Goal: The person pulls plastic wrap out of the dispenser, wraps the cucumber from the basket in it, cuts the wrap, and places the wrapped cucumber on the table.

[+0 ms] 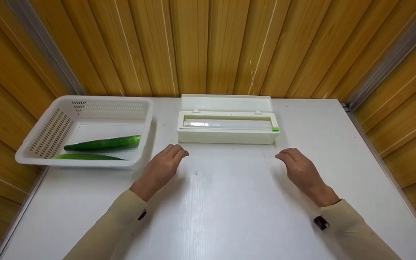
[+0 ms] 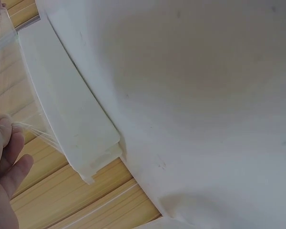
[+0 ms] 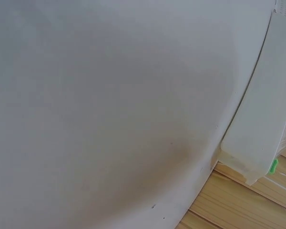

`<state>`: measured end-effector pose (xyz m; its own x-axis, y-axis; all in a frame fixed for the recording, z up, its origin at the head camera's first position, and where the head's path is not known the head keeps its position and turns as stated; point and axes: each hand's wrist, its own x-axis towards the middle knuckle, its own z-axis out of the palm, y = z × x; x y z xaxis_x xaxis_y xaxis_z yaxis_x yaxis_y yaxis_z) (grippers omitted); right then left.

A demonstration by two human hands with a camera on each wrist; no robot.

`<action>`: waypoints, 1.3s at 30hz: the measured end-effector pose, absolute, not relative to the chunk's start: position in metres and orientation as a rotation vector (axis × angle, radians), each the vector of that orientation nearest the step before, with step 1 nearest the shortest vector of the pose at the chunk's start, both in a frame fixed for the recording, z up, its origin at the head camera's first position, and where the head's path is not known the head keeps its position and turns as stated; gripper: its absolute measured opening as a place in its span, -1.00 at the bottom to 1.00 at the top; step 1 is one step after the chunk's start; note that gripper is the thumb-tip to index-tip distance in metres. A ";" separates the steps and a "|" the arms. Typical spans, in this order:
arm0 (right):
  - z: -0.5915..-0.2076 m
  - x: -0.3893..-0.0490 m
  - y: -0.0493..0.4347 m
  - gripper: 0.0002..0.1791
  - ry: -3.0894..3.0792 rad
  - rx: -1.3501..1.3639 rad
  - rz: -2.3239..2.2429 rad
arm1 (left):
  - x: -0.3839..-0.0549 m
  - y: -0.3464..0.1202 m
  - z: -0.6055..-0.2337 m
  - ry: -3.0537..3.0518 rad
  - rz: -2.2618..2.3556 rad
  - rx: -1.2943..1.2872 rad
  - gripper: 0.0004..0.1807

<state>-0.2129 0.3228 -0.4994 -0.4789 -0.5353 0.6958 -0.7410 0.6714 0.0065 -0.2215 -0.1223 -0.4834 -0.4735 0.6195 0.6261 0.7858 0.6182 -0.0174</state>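
Observation:
A thin sheet of clear plastic wrap [image 2: 16,76] stretches from the white dispenser box [image 1: 226,137] toward the person. My left hand [image 1: 161,167] pinches one corner of its edge, just in front of the box's left end. The other corner is pinched by my right hand [image 1: 302,172], near the box's right end. Inside the box lies the wrap roll [image 1: 229,124], under a raised lid [image 1: 226,103]. A green slider [image 1: 274,129] sits at the right end of its front rim. The right wrist view hides nearly all of the right hand.
To the left stands a white perforated basket [image 1: 144,126] holding a cucumber [image 1: 101,143] and another green vegetable [image 1: 87,157], partly hidden by the rim. Everything rests on a white table [image 1: 226,216], with wood-look panel walls [image 1: 208,47] behind and at both sides.

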 end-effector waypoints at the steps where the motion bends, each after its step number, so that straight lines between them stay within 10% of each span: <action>1: -0.499 -0.212 0.323 -0.67 -2.194 0.981 0.393 | -0.221 -0.122 -0.483 -2.243 -0.362 -1.096 -0.69; 10: -0.500 -0.212 0.325 -0.88 -2.106 0.999 0.380 | -0.219 -0.121 -0.480 -2.187 -0.393 -1.078 -0.67; 39: -0.507 -0.196 0.325 -0.66 -1.994 1.035 0.432 | -0.198 -0.123 -0.485 -2.147 -0.406 -1.124 -0.64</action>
<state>-0.1960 0.3252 -0.5074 -0.3176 -0.5109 0.7988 -0.7957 0.6018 0.0685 -0.1978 -0.1233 -0.4854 -0.4032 0.6047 0.6869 0.8136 0.5804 -0.0334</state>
